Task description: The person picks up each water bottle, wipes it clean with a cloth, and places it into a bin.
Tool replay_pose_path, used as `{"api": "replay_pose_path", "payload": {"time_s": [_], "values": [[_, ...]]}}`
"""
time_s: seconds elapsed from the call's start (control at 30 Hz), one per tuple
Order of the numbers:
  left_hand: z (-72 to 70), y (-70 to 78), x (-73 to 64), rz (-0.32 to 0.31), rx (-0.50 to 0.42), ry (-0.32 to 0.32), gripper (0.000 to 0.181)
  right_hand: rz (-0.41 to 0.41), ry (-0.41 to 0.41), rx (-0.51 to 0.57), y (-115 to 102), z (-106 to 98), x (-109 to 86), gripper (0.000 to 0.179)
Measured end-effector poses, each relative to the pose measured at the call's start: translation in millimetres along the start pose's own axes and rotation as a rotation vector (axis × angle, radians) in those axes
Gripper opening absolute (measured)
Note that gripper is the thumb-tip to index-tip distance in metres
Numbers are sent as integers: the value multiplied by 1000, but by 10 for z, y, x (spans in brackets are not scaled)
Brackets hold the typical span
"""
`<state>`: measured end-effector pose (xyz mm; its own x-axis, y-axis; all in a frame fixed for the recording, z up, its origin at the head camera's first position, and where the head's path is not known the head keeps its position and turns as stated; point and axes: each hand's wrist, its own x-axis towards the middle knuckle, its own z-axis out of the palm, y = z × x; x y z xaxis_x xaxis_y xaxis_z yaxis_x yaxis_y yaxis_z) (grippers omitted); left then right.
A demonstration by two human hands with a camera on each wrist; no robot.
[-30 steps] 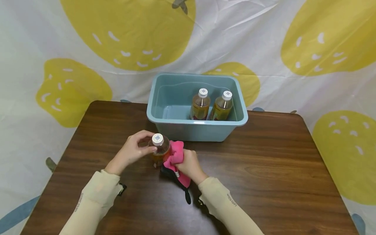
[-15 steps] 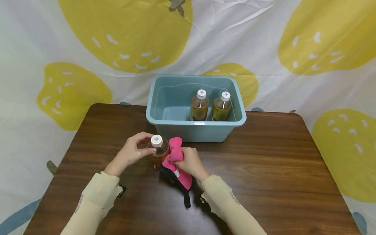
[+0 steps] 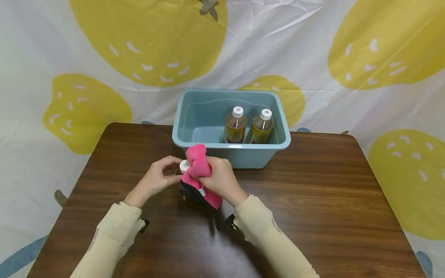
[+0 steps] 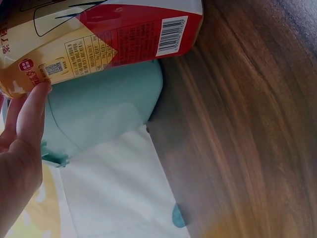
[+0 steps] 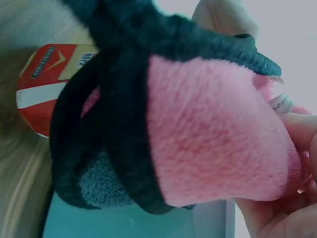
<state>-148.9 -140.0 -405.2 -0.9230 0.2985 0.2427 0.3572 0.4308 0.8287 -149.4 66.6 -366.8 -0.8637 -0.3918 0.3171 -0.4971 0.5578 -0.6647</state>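
Observation:
A drink bottle with a white cap stands on the brown table, most of it hidden behind a cloth in the head view. My left hand holds it near the top, thumb and fingers on either side. The left wrist view shows the bottle's red and yellow label with a barcode, and the left hand at its upper end. Bunched in my right hand is a pink cloth with a dark edging and a grey underside, lying over the bottle's near side. In the right wrist view the cloth covers much of the bottle.
Just behind the hands sits a blue-green plastic bin. Two similar capped bottles, one beside the other, stand in its right half. A white curtain with yellow fruit prints hangs behind the table.
My right hand has moved the cloth up and to the left, so it now hides most of the bottle from the head view. The left hand and bottle have hardly moved.

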Motion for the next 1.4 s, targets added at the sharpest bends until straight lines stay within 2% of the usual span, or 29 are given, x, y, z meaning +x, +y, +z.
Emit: {"api": "replay_pose_path", "payload": {"time_s": [0.27, 0.4, 0.7, 0.9, 1.07, 1.2, 1.4], "values": [[5, 9, 5, -6, -20, 7, 33, -14, 67, 1, 157, 90, -109, 19], [22, 21, -3, -21, -38, 6, 34, 25, 80, 41, 267, 160, -206, 18], [-4, 49, -16, -20, -26, 13, 33, 120, -12, -49, 581, 546, -387, 23], [9, 38, -13, -11, -40, 9, 34, 167, -30, -129, 726, 669, -438, 21], [16, 21, -5, 2, -32, 14, 34, 159, -28, -126, 749, 661, -438, 18], [15, 15, -1, -17, -47, -4, 34, 121, -29, -110, 728, 591, -429, 18], [4, 9, -17, -21, -54, -9, 34, 61, 23, -31, 496, 361, -343, 21]]}}
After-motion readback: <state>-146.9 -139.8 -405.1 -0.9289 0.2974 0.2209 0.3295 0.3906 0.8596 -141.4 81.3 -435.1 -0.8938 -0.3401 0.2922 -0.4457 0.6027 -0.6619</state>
